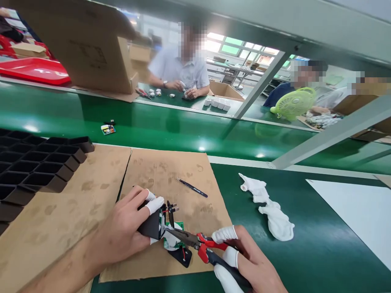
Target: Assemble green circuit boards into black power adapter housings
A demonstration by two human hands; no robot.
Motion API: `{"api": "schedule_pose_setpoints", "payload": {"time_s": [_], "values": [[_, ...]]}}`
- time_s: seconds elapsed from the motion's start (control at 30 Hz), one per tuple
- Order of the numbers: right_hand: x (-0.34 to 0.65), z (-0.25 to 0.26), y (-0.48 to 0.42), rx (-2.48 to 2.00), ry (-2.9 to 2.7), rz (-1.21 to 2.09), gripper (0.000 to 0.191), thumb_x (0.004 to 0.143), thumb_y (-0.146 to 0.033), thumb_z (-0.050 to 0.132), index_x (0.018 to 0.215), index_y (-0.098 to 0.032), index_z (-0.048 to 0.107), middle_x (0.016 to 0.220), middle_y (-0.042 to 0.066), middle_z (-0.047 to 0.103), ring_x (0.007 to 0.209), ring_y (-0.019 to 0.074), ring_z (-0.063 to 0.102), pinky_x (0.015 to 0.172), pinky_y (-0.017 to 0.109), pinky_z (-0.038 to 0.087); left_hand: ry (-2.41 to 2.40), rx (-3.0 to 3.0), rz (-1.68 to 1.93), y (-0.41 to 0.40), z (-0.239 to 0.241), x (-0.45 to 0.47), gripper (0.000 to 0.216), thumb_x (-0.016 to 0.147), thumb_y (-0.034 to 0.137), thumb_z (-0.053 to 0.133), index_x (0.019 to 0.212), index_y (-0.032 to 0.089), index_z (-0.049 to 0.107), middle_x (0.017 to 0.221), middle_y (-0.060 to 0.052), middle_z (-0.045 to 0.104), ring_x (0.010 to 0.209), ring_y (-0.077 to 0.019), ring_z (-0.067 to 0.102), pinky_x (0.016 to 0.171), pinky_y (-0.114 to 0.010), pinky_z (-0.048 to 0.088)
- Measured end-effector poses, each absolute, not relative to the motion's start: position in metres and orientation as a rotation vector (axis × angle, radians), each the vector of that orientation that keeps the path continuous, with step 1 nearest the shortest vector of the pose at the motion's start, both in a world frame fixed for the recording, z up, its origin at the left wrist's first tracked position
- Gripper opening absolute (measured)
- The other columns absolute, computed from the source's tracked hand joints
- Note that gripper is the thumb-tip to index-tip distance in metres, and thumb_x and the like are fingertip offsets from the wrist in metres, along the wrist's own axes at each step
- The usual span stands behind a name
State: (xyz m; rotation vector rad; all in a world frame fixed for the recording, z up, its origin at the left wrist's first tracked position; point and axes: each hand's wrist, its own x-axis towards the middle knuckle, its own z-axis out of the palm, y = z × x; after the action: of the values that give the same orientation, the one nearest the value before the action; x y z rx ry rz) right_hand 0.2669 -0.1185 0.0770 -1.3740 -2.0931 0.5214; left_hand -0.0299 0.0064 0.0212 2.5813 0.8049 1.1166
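Observation:
My left hand (120, 224), with white finger cots on its fingertips, is closed around a small black plastic housing (149, 226) tipped on its side. In my right hand (250, 258), also wearing finger cots, are needle-nose pliers (203, 244) with red and black handles. The plier tips reach the open end of the housing; whether they grip anything there is too small to tell. By that end are a green circuit board (181, 226) with a white mass on it, a black piece with metal prongs (171, 209) and a black plate (183, 258) with a red wire.
Black tweezers (192, 188) lie on the cardboard sheet (146, 167). A black divided tray (39, 162) stands left, crumpled white cloth (277, 221) right. A small circuit board (108, 129) lies beyond. A metal post (320, 138) slants at right. Co-workers sit across the bench.

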Motion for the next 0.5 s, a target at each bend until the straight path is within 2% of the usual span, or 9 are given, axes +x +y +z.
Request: {"api": "schedule_pose_setpoints", "payload": {"time_s": [0.17, 0.23, 0.3, 0.37, 0.43, 0.5], "values": [[0.264, 0.074, -0.118, -1.41, -2.094, 0.486, 0.019, 0.109, -0.014, 0.065, 0.116, -0.028, 0.077, 0.117, 0.012, 0.075, 0.097, 0.0214, 0.084, 0.086, 0.025, 0.072, 0.782, 2.67, 1.102, 0.007, 0.02, -0.03, 0.051, 0.082, -0.004, 0.059, 0.126, 0.02, 0.069, 0.102, -0.01, 0.068, 0.092, -0.0284, 0.062, 0.075, -0.035, 0.057], [0.265, 0.069, -0.119, -1.458, -2.123, 0.403, 0.023, 0.11, -0.021, 0.068, 0.13, -0.029, 0.077, 0.13, 0.015, 0.079, 0.107, 0.0249, 0.087, 0.088, 0.027, 0.073, 0.767, 2.726, 1.079, 0.007, 0.017, -0.031, 0.052, 0.083, -0.004, 0.059, 0.13, 0.018, 0.069, 0.103, -0.011, 0.071, 0.092, -0.0292, 0.063, 0.075, -0.037, 0.058], [0.265, 0.066, -0.117, -1.502, -2.156, 0.303, 0.041, 0.112, -0.032, 0.071, 0.152, -0.03, 0.07, 0.137, 0.017, 0.081, 0.113, 0.0296, 0.088, 0.088, 0.031, 0.076, 0.762, 2.776, 1.053, 0.008, 0.014, -0.032, 0.051, 0.085, -0.002, 0.06, 0.132, 0.016, 0.07, 0.103, -0.012, 0.073, 0.091, -0.0298, 0.064, 0.076, -0.039, 0.059], [0.264, 0.066, -0.114, -1.544, -2.207, 0.314, 0.048, 0.114, -0.038, 0.068, 0.162, -0.03, 0.065, 0.126, 0.014, 0.085, 0.103, 0.0285, 0.09, 0.083, 0.031, 0.076, 0.779, 2.797, 1.052, 0.009, 0.012, -0.033, 0.046, 0.088, 0.0, 0.062, 0.131, 0.015, 0.071, 0.102, -0.012, 0.075, 0.09, -0.0298, 0.065, 0.076, -0.039, 0.059], [0.261, 0.069, -0.11, -1.574, -2.258, 0.403, 0.037, 0.117, -0.036, 0.061, 0.151, -0.03, 0.074, 0.111, 0.009, 0.085, 0.089, 0.0245, 0.088, 0.076, 0.028, 0.075, 0.806, 2.798, 1.043, 0.009, 0.013, -0.033, 0.039, 0.088, 0.002, 0.065, 0.123, 0.016, 0.074, 0.1, -0.011, 0.076, 0.088, -0.0291, 0.066, 0.074, -0.039, 0.059], [0.259, 0.073, -0.11, -1.586, -2.282, 0.436, 0.03, 0.117, -0.033, 0.059, 0.137, -0.029, 0.081, 0.111, 0.01, 0.083, 0.088, 0.0238, 0.087, 0.074, 0.027, 0.073, 0.819, 2.819, 0.997, 0.009, 0.019, -0.029, 0.036, 0.082, 0.005, 0.068, 0.115, 0.019, 0.075, 0.099, -0.01, 0.077, 0.087, -0.0288, 0.067, 0.073, -0.039, 0.058]]}}
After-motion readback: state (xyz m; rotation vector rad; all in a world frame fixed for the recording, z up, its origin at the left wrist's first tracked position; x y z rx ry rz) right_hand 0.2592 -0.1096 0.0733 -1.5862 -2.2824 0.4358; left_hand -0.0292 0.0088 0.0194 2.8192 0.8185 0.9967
